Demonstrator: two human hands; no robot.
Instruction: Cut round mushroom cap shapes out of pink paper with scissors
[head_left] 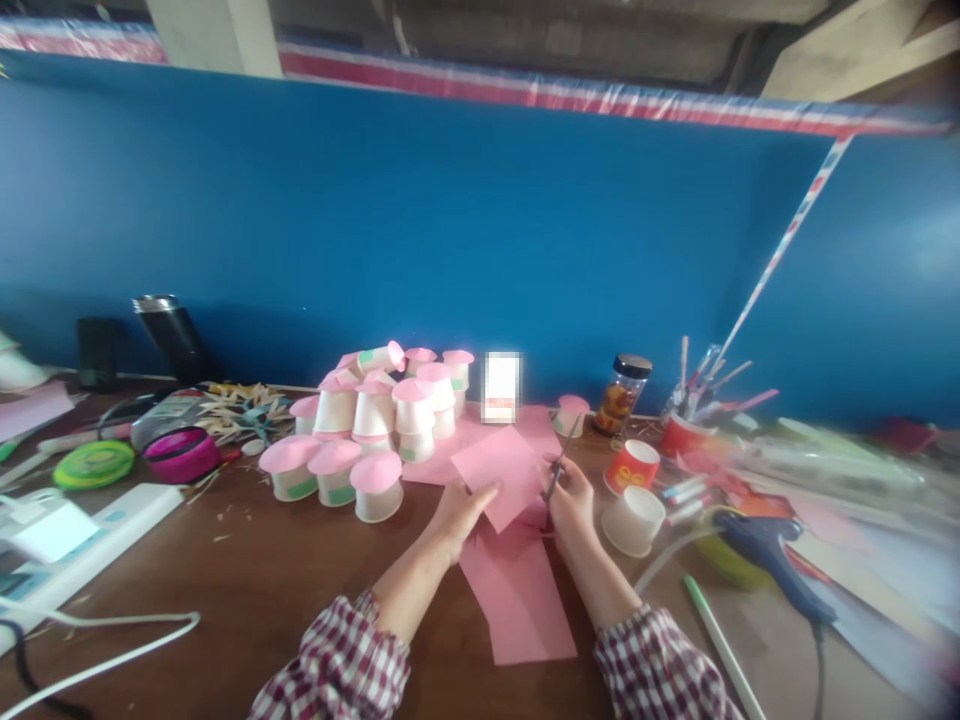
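Observation:
My left hand (463, 512) pinches a square of pink paper (499, 470) between thumb and fingers, holding it tilted above the table. In my right hand (571, 500) is a pair of dark scissors (553, 484), its blades pointing up and away beside the paper's right edge. Whether the blades touch the paper I cannot tell. Under my hands lies a pink paper strip (517, 610), with a larger pink sheet (427, 462) behind. Left of them stand several white paper cups (377, 490) with pink paper cone tops, some stacked.
Right of my hands are a red paper cup (631, 466), a white cup (634, 522), a glue gun (776, 555), markers (686, 490) and a lidded jar (622, 395). On the left are a power strip (112, 550), a green tape roll (93, 465) and a black flask (172, 335). A blue partition (450, 220) rises behind.

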